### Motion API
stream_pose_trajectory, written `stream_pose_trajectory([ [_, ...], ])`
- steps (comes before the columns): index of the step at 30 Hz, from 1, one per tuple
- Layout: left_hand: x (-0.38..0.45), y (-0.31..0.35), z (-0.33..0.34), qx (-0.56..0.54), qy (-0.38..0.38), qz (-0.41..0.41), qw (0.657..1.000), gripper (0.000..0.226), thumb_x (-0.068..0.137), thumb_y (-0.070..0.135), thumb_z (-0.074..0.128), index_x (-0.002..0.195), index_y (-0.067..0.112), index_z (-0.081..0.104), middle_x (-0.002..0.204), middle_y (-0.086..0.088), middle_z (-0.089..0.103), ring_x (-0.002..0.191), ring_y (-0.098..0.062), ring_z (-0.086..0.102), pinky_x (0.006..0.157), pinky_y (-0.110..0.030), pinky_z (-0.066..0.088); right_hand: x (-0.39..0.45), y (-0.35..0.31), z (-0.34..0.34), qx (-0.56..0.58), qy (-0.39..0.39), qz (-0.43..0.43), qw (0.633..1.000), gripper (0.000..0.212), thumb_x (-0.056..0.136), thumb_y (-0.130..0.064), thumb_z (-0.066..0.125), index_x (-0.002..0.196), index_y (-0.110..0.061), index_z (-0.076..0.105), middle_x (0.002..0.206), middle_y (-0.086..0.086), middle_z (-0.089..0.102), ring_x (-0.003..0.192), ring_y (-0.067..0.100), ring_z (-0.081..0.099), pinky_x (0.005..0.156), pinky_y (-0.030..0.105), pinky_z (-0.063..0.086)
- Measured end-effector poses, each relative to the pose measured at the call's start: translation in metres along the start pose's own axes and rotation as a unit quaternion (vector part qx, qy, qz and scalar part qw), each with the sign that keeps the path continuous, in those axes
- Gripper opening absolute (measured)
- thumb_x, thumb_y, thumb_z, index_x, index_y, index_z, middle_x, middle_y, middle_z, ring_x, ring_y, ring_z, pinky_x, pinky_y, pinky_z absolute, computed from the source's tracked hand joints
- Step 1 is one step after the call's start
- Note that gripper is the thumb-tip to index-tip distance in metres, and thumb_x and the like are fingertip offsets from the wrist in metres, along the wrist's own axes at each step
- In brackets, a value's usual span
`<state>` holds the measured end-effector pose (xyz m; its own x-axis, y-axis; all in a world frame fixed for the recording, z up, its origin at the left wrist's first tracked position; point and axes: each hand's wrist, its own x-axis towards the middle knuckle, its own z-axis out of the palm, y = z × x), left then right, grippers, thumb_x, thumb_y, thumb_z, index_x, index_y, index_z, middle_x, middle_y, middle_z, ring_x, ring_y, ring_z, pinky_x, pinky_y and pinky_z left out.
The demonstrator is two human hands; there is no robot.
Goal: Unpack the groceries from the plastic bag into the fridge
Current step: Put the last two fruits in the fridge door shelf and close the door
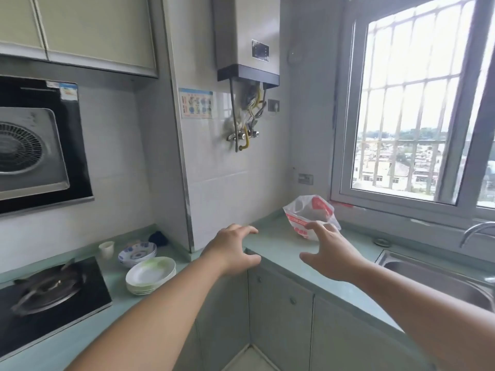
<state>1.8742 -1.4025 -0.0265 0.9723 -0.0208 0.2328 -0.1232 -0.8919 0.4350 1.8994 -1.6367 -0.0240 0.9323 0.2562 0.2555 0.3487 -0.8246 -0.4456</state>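
**Lin:** Plastic bag [308,214] first. It sits right of centre in the frame on the green counter [278,245], in the corner under the window [417,103], and nobody is holding it yet.

**Mo:** And the hands?

**Lin:** Both empty. The right hand [330,254] has its fingers spread and curled, with the fingertips overlapping the bag's lower edge in the picture. I can't tell whether they touch it. The left hand [233,249] is also spread, over the counter's inner corner, well apart from the bag.

**Mo:** Which way does the bag lie?

**Lin:** It slumps, wider than tall. Its long axis runs roughly from lower left to upper right of the frame, along the window wall. The mouth seems to gape upward and toward the left. What is inside is too blurred to name.

**Mo:** What might go wrong?

**Lin:** My guess is that a one-sided grab at the thin film could tip the open mouth and spill the groceries onto the counter. They could even roll toward the sink [439,279] at lower right. The limp plastic could also slip or tear if pinched low down instead of gathered at the top. No fridge shows anywhere in the frame, so the bag would have to be carried.
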Motion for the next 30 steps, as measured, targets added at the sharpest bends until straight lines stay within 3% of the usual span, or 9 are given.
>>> stream_pose_trajectory([
  [6, 0.051, 0.046, 0.016, 0.005, -0.013, 0.018, 1.000, 0.064, 0.074, 0.042, 0.064, 0.135, 0.039, 0.045, 0.137, 0.011, 0.044, 0.130, -0.010, 0.041, 0.103, -0.039, 0.043, 0.027, 0.044, -0.032, -0.030, 0.012, 0.002, 0.999, 0.065, 0.081, -0.039, 0.062, 0.139, -0.030, 0.033, 0.132, 0.002, 0.039, 0.111, 0.022, 0.049, 0.083, 0.032, 0.048],
  [14, 0.119, 0.073, 0.033, 0.016, -0.018, 0.052, 0.998, 0.065, 0.077, 0.043, 0.064, 0.138, 0.036, 0.043, 0.141, 0.007, 0.043, 0.130, -0.014, 0.041, 0.104, -0.040, 0.042, 0.079, 0.072, -0.045, -0.014, 0.033, -0.002, 0.999, 0.067, 0.081, -0.039, 0.064, 0.140, -0.031, 0.034, 0.137, 0.002, 0.039, 0.118, 0.023, 0.047, 0.094, 0.033, 0.047],
  [22, 0.219, 0.046, 0.052, 0.000, -0.022, 0.092, 0.996, 0.064, 0.079, 0.044, 0.065, 0.138, 0.036, 0.043, 0.142, 0.007, 0.043, 0.128, -0.015, 0.044, 0.103, -0.037, 0.043, 0.165, 0.081, -0.027, -0.037, 0.040, 0.016, 0.998, 0.068, 0.081, -0.044, 0.064, 0.141, -0.028, 0.035, 0.144, 0.000, 0.035, 0.122, 0.021, 0.047, 0.097, 0.029, 0.041],
  [27, 0.301, 0.009, 0.053, -0.028, -0.025, 0.109, 0.993, 0.062, 0.077, 0.046, 0.067, 0.135, 0.034, 0.047, 0.138, 0.006, 0.047, 0.126, -0.015, 0.046, 0.101, -0.033, 0.043, 0.241, 0.079, -0.006, -0.040, 0.042, 0.048, 0.997, 0.063, 0.082, -0.041, 0.064, 0.137, -0.031, 0.037, 0.132, 0.000, 0.043, 0.113, 0.020, 0.050, 0.087, 0.027, 0.042],
  [30, 0.345, -0.016, 0.057, -0.039, -0.033, 0.117, 0.992, 0.060, 0.076, 0.046, 0.069, 0.132, 0.034, 0.049, 0.134, 0.005, 0.049, 0.123, -0.015, 0.049, 0.100, -0.033, 0.044, 0.283, 0.077, 0.009, -0.040, 0.042, 0.059, 0.997, 0.057, 0.080, -0.040, 0.066, 0.132, -0.033, 0.041, 0.125, -0.001, 0.045, 0.110, 0.021, 0.052, 0.089, 0.029, 0.045],
])
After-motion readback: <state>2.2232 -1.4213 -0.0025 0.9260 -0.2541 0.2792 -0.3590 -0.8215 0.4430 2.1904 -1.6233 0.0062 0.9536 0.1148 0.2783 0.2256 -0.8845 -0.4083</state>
